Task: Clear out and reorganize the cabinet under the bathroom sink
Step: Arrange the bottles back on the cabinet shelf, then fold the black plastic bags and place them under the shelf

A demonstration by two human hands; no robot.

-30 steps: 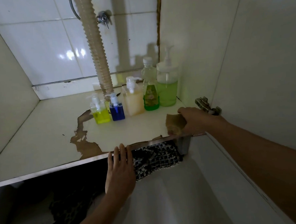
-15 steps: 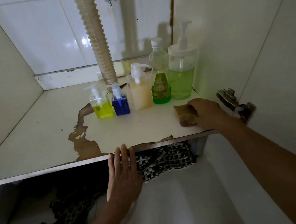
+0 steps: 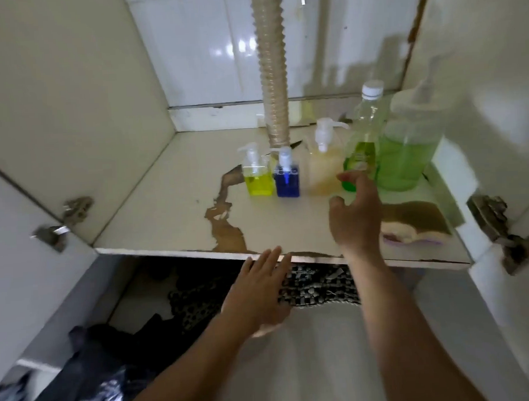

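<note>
The cabinet floor (image 3: 172, 211) is cream with peeled brown patches. Along its back right stand a yellow pump bottle (image 3: 257, 177), a blue pump bottle (image 3: 286, 180), an amber pump bottle (image 3: 324, 166), a clear bottle with green liquid (image 3: 364, 133) and a large green pump dispenser (image 3: 407, 150). A brown sponge (image 3: 417, 226) lies free at the front right of the shelf. My right hand (image 3: 354, 214) hovers open just in front of the green-liquid bottle, holding nothing. With its fingers straight, my left hand (image 3: 261, 286) reaches to the shelf's front edge.
A ribbed drain hose (image 3: 271, 65) comes down to the shelf behind the small bottles. Metal door hinges sit at left (image 3: 63, 221) and right (image 3: 500, 231). A woven mat (image 3: 316, 286) and dark patterned cloth (image 3: 91, 362) lie on the floor below.
My right hand has let go of the sponge, which now lies on the shelf, and moved left and back toward the bottles. The view shifted right and closer.
</note>
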